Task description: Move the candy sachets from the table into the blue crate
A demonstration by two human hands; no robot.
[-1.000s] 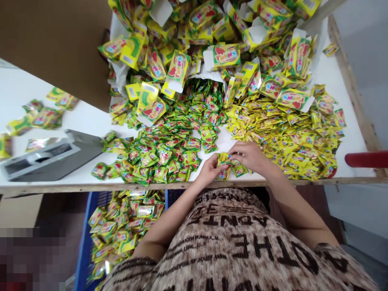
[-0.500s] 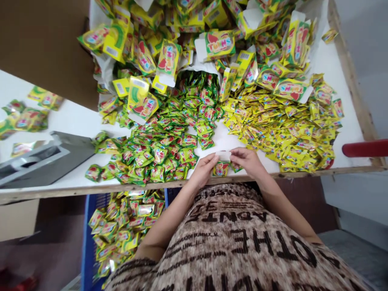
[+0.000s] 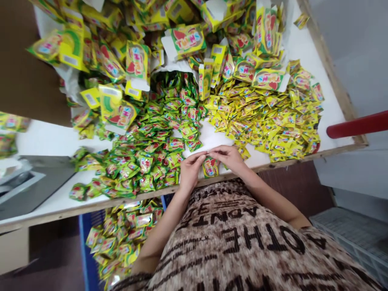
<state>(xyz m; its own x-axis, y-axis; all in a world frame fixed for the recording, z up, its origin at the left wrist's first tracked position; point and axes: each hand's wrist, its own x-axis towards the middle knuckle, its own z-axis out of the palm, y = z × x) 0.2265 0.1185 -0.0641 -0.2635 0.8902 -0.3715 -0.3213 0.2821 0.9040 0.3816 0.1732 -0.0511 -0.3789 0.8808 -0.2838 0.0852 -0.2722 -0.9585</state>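
Between my two hands is a small yellow and green cardboard box with red and coloured print, close to the table's front edge. My left hand is closed, its thumb and fingertips pinching the box's top end. From the other side my right hand pinches that same end, fingertips nearly meeting the left ones. A bit of green wrapper shows under the right hand. Left of my hands lies a heap of green candy packets; on the right spreads a heap of yellow packets.
Many printed boxes, several with raised flaps, pile up at the back. Under the table, a blue crate holds filled-looking boxes. A grey metal device stands left, a brown carton behind it. A red bar juts in from the right.
The box's white top flap, upright between my fingers before, is now folded down or covered by them. My fingertips have come closer together. The whole view has turned and shifted slightly.
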